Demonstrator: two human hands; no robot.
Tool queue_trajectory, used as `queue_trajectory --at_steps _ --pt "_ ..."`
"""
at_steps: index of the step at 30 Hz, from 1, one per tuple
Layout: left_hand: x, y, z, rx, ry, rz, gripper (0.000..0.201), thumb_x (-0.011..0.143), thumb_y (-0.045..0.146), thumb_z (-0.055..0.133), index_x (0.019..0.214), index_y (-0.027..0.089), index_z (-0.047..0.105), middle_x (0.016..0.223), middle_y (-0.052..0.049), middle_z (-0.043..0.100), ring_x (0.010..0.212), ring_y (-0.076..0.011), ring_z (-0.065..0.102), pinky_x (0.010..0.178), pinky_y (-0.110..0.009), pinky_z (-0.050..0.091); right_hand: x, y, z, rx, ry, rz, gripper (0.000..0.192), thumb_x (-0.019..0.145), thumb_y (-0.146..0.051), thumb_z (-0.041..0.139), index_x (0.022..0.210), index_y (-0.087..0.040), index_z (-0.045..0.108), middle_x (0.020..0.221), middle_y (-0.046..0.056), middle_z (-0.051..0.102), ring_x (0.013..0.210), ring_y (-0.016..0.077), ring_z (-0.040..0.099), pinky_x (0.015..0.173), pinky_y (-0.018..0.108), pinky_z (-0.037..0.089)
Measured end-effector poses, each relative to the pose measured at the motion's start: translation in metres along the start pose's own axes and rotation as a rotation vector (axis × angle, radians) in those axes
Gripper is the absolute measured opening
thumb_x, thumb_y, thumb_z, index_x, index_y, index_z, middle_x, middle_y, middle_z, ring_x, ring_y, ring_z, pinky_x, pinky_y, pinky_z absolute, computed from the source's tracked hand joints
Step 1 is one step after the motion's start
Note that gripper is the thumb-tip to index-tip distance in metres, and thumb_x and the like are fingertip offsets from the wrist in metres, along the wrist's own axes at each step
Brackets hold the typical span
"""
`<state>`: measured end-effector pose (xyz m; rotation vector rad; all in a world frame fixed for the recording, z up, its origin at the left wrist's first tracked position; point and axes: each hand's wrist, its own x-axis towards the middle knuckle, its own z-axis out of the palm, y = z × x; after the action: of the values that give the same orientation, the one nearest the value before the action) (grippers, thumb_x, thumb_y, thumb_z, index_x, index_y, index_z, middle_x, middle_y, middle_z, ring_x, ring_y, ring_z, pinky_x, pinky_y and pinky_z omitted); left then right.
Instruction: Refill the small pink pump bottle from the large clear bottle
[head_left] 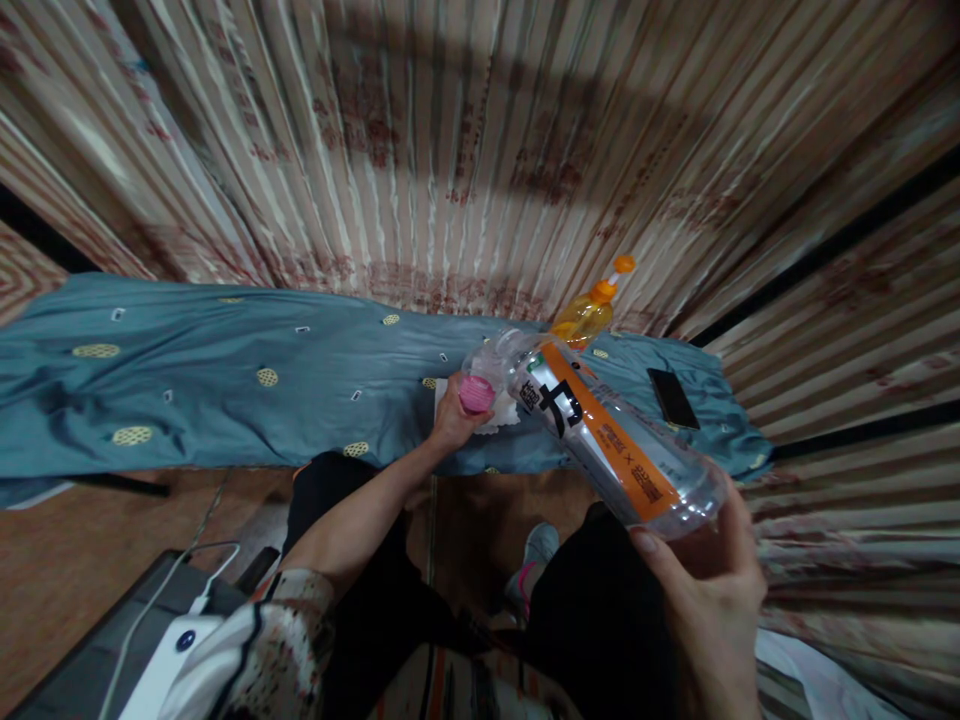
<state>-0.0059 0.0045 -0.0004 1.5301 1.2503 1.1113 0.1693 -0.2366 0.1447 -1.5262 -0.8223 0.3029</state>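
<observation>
My right hand (705,575) is closed around the base of a large clear plastic bottle (645,450) with an orange and silver label. The bottle is tilted, its mouth end pointing up-left toward my left hand (454,418). The fingers of my left hand are wrapped round a small clear container with a pink ridged part (477,393). The bottle's neck is right beside this container; whether they touch I cannot tell. Under them a white paper tissue (501,425) lies on the cloth. Any liquid in the bottle is hard to make out.
A blue-green patterned cloth (210,380) covers the long narrow table. An orange pump bottle (589,315) stands behind the large bottle. A black phone (673,398) lies at the right. Pleated curtains (450,130) surround the table. A white device (169,655) with a cable sits lower left.
</observation>
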Motion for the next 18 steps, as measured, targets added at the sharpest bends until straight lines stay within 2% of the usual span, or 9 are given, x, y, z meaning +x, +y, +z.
queue_trajectory --at_steps 14,18 --pt "0.0006 -0.0027 -0.0001 -0.019 -0.008 0.042 0.079 0.061 0.024 0.095 0.128 0.022 0.054 0.120 -0.004 0.072 0.108 -0.0250 0.072 0.097 -0.039 0.059 0.0001 -0.0004 -0.0007 0.015 -0.004 0.006 0.099 0.061 -0.036 0.101 0.152 -0.024 0.062 0.157 0.011 0.059 0.141 0.0337 0.059 0.119 0.046 0.050" --pt "-0.0004 -0.0005 -0.0002 0.021 -0.007 0.014 0.079 0.061 0.023 0.094 0.129 0.021 0.054 0.118 -0.005 0.073 0.104 -0.0248 0.073 0.095 -0.039 0.060 0.0008 -0.0006 -0.0003 -0.005 -0.005 -0.004 0.100 0.061 -0.038 0.100 0.152 -0.024 0.061 0.154 0.011 0.061 0.139 0.0337 0.060 0.118 0.045 0.050"
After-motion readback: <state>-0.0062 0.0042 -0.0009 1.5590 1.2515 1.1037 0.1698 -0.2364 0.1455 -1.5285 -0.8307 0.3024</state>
